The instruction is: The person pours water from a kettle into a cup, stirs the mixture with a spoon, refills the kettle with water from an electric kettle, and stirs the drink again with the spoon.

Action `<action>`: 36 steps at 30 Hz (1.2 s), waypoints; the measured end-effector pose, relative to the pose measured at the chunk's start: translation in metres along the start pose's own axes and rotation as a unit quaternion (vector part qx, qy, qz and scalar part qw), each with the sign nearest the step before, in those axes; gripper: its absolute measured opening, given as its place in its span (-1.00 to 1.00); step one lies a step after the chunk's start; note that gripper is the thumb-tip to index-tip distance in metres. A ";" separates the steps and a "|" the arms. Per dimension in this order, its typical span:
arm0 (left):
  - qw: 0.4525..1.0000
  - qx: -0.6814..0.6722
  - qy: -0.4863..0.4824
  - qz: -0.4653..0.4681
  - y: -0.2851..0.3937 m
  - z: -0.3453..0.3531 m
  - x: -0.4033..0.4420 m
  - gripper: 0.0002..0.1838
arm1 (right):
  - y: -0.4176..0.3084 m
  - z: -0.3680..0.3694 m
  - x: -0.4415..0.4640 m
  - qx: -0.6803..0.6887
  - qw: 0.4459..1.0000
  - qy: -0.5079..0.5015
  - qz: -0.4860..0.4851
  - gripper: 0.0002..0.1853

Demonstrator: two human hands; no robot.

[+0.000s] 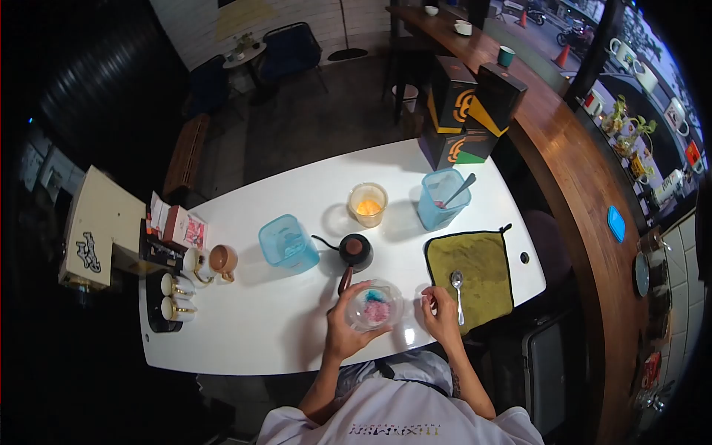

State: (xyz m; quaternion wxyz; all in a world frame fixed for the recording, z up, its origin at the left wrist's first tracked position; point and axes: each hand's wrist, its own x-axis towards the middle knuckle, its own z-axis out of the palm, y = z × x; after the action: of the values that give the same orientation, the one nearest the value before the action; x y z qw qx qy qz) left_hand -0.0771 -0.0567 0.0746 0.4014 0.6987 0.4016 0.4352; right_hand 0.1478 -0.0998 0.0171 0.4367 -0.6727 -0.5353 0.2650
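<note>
My left hand [345, 332] is wrapped round a clear cup [391, 310] with pink and teal contents at its bottom, near the table's front edge. To the right of the cup, my right hand [442, 315] is closed with its fingers curled; whether anything is in them is hidden. Beside that hand, a metal spoon [458, 293] lies on an olive-green cloth [486, 271]. A black gooseneck kettle [357, 256] stands just beyond the cup, its brown handle pointing toward my left hand. Farther back is a cup with orange contents [368, 206].
Two blue translucent containers stand on the white table [237, 334]: one left of the kettle [285, 245], one at the back right [437, 211] with a utensil inside. Black boxes [463, 111] are stacked at the far edge. Mugs [178, 297] and a beige machine [107, 222] occupy the left end.
</note>
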 end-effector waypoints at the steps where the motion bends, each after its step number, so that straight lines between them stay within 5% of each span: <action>1: 1.000 0.009 0.017 -0.004 0.006 -0.010 -0.005 -0.01 | -0.001 0.007 0.003 0.001 1.000 -0.009 -0.004 -0.88; 3: 0.998 0.015 0.053 -0.030 0.009 -0.027 -0.019 -0.02 | -0.004 0.026 0.011 0.014 0.997 -0.031 -0.064 -0.91; 5: 0.991 0.013 0.123 -0.056 0.004 -0.040 -0.034 -0.02 | -0.021 0.046 0.017 0.029 0.994 -0.072 -0.081 -0.73; 7: 0.982 0.013 0.171 -0.075 0.003 -0.048 -0.049 -0.03 | -0.052 0.063 0.021 0.119 0.989 -0.085 -0.019 -0.41; 8: 0.978 0.031 0.186 -0.088 -0.003 -0.050 -0.060 -0.03 | -0.052 0.073 0.028 0.100 0.984 -0.145 -0.013 -0.04; 12: 0.952 0.071 0.256 -0.154 -0.021 -0.044 -0.101 -0.04 | -0.068 0.114 0.044 -0.004 0.984 -0.175 -0.033 0.23; 13: 0.945 0.094 0.266 -0.163 -0.024 -0.041 -0.108 -0.05 | -0.066 0.128 0.049 0.027 0.984 -0.148 -0.091 0.23; 22: 0.921 0.094 0.315 -0.208 -0.031 -0.027 -0.123 -0.05 | -0.069 0.130 0.065 -0.102 0.979 -0.171 -0.039 0.11; 27: 0.946 0.059 0.250 -0.197 -0.051 -0.038 -0.097 -0.06 | -0.047 0.105 0.068 -0.162 0.972 -0.156 -0.063 0.00; 36: 0.992 0.040 0.064 -0.106 -0.089 -0.077 -0.041 -0.09 | -0.041 0.072 0.025 -0.045 0.999 -0.007 -0.020 -0.12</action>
State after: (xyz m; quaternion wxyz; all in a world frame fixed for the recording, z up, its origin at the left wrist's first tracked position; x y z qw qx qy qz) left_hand -0.1798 -0.0460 0.0051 0.3904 0.6384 0.5151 0.4181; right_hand 0.0752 -0.0523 0.0213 0.4075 -0.6786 -0.5633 0.2368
